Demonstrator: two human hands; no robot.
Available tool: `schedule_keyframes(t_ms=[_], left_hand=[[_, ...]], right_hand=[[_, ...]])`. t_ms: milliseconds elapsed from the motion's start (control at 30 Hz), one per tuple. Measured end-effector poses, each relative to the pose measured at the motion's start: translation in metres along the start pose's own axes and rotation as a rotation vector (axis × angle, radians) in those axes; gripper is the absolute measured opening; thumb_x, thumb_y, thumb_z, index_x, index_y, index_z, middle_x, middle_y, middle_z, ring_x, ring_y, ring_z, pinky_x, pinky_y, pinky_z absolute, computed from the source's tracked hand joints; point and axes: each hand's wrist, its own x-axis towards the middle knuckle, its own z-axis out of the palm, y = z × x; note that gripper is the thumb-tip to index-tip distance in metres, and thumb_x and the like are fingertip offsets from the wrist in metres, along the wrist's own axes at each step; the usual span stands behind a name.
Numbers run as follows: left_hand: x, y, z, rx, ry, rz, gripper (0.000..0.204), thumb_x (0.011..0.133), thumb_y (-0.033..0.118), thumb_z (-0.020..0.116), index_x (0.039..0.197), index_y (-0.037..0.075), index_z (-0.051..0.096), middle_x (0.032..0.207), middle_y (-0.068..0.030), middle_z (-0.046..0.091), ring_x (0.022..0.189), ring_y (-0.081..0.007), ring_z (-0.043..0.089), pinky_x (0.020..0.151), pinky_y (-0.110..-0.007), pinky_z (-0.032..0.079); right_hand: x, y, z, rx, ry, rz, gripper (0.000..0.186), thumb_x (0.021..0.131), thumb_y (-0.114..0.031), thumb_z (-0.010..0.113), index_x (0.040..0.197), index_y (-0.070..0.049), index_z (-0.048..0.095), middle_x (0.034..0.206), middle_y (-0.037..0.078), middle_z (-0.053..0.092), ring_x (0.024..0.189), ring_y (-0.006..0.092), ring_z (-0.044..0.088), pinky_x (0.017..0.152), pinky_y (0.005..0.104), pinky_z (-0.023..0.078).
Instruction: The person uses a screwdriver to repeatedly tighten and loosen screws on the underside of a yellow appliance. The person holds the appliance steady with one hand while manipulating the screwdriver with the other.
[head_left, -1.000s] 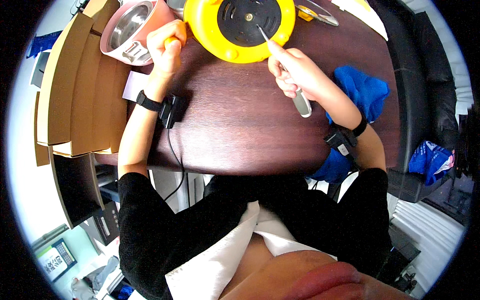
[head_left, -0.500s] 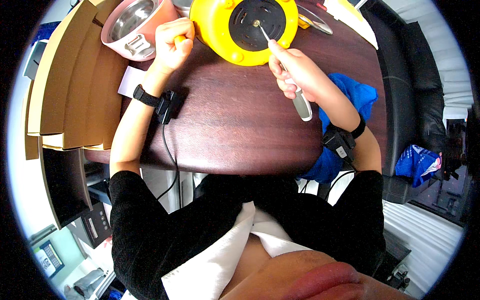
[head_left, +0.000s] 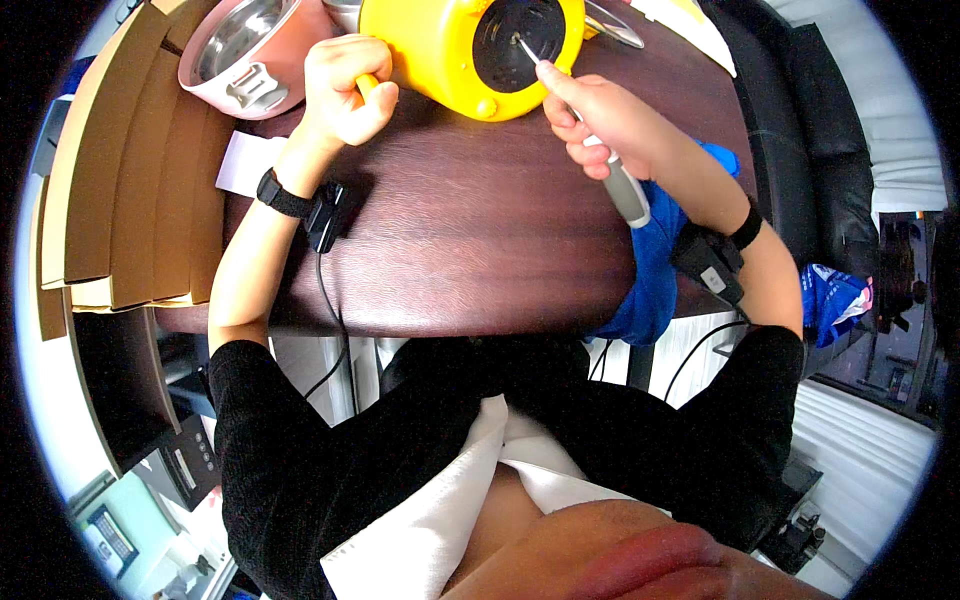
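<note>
A yellow round-bodied appliance (head_left: 425,55) lies on its side at the far edge of the view, its black slotted base (head_left: 497,75) facing right and toward me. My left hand (head_left: 343,88) is closed around its yellow handle, part of which sticks out by the thumb. In my right hand (head_left: 605,118) is a screwdriver with a grey and white grip (head_left: 626,190). Its thin shaft meets the middle of the black base, at a small brassy spot. My fingers wrap the grip and the thumb lies along it toward the shaft.
Left of the appliance stands a pink pot (head_left: 283,85) with a steel inside and a metal latch. A cardboard box (head_left: 130,170) and white paper (head_left: 250,163) are at the left. Blue cloth (head_left: 655,260) hangs over the right table edge, near a black sofa (head_left: 790,130).
The appliance has turned slightly, with its base facing more to the right. My right hand has swung a little right and down with the screwdriver, whose tip stays at the base's centre.
</note>
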Motion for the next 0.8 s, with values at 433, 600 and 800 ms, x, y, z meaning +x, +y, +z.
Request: schedule_keyframes(t_ms=[433,600,800], left_hand=[[0.005,0.015,0.008,0.026,0.060,-0.149,0.034,0.073,0.028,0.060,0.057,0.005,0.040,0.051,-0.0086,0.036,0.043,-0.0257,0.042,0.043,-0.033,0.033],[0.001,0.013,0.009,0.069,0.075,-0.107,0.050,0.083,0.042,0.055,0.056,0.004,0.036,0.052,-0.0067,0.034,0.045,-0.0220,0.039,0.045,-0.033,0.028],[0.005,0.016,0.007,0.072,0.032,-0.084,0.032,0.069,0.027,0.060,0.057,0.005,0.040,0.051,-0.0095,0.037,0.045,-0.0283,0.043,0.044,-0.035,0.034]], right_hand=[[0.030,0.011,-0.035,-1.472,0.739,-0.994,0.046,0.093,-0.041,0.050,0.067,-0.004,0.059,0.052,0.008,0.055,0.038,0.0223,0.053,0.036,0.0331,0.042],[-0.004,-0.021,-0.018,-0.382,0.130,-0.042,0.053,0.095,-0.053,0.038,0.064,-0.010,0.044,0.048,-0.004,0.033,0.035,0.0080,0.037,0.032,0.0256,0.035],[-0.014,-0.017,-0.016,-0.113,-0.021,0.011,0.052,0.097,-0.052,0.036,0.062,-0.014,0.040,0.048,-0.009,0.028,0.034,0.0005,0.033,0.031,0.0179,0.032]])
